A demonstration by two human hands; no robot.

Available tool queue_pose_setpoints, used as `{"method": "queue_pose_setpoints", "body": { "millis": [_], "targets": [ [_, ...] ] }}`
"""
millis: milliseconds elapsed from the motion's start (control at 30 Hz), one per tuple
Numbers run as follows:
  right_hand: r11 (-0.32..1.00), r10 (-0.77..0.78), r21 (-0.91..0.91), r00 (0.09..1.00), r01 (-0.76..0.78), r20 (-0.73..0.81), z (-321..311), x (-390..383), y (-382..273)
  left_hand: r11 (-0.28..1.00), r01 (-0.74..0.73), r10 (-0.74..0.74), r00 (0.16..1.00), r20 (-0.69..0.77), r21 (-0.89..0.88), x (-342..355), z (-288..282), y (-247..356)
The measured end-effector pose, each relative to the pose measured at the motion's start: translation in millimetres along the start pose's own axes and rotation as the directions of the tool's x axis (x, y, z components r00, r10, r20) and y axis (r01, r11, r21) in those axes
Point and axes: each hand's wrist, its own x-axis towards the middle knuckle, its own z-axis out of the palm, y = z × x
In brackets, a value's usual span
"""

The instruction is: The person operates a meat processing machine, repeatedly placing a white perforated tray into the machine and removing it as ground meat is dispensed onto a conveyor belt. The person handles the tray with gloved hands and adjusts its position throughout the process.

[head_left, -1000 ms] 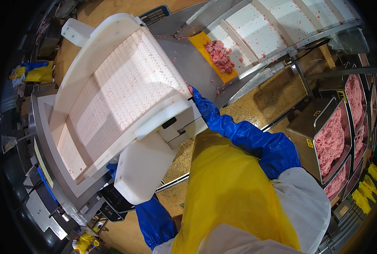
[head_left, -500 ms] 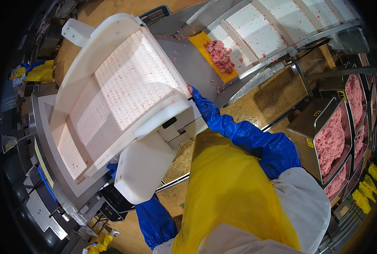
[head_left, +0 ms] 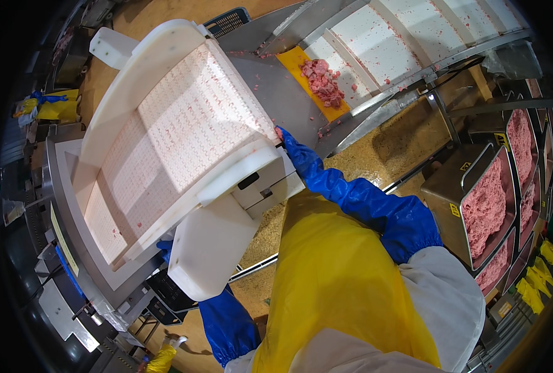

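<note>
A white conveyor belt [head_left: 170, 124] with small pink meat scraps on it slopes between white plastic side walls. My right hand [head_left: 284, 134], in a blue glove and sleeve, is at the belt's lower right corner; its fingers are mostly hidden. Behind a white plastic side guard [head_left: 213, 245], a bit of my left hand [head_left: 164, 246] shows near the frame's edge. The guard hides the rest of that hand. Beyond the belt's end, a heap of pink meat pieces [head_left: 323, 82] lies on a yellow strip [head_left: 298, 62].
A white cleated conveyor [head_left: 400, 37] rises to the upper right. Metal bins [head_left: 445, 186] of ground meat stand at right. Below the belt are black crates [head_left: 170, 292]. Co-workers in yellow appear at far left [head_left: 59, 107] and lower left [head_left: 162, 359].
Meat scraps on the belt have shifted, with new bits showing at its lower left end. The co-worker at lower left has moved rightward. Both my arms look still.
</note>
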Motion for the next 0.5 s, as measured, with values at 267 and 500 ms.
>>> {"method": "queue_pose_setpoints", "body": {
  "millis": [267,500],
  "targets": [
    [0.920,0.231,0.303,0.968,-0.250,0.097,-52,-17,-17,1.000,-0.003,0.003,1.000,-0.025,0.009,-6,-1,2],
    [0.879,0.215,-0.350,0.925,-0.324,-0.314,-182,-40,77,0.999,-0.040,0.040,0.998,-0.041,0.011,-5,1,-3]
  ]
}}
